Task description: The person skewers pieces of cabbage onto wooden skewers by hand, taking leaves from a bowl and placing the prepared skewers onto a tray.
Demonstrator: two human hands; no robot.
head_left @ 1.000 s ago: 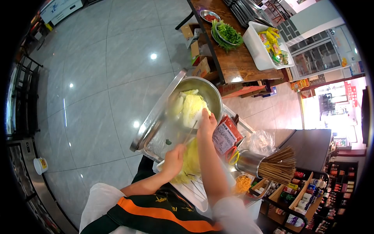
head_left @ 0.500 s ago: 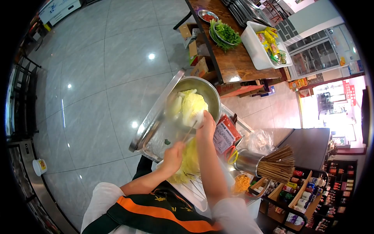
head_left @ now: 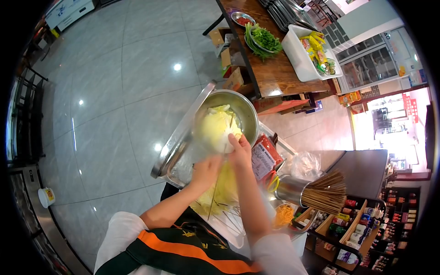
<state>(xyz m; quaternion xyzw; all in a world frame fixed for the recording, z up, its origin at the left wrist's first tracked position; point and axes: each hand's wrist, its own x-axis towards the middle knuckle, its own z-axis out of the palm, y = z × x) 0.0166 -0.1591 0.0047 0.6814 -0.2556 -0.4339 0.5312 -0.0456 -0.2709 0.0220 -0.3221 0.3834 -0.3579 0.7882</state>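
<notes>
The left hand (head_left: 207, 172) is smeared by blur, its grip impossible to make out. The cabbage (head_left: 213, 130) over the bowl (head_left: 246, 109) blurs on its left side. The right forearm (head_left: 250, 199) hides part of the lower leaves (head_left: 224, 183). Print on the red packet (head_left: 266, 158) is too small to read. The top edge cuts off the white freezer (head_left: 68, 13).

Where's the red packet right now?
In the head view, the red packet is just right of the right hand, between the steel bowl and the metal cup of sticks.
</notes>
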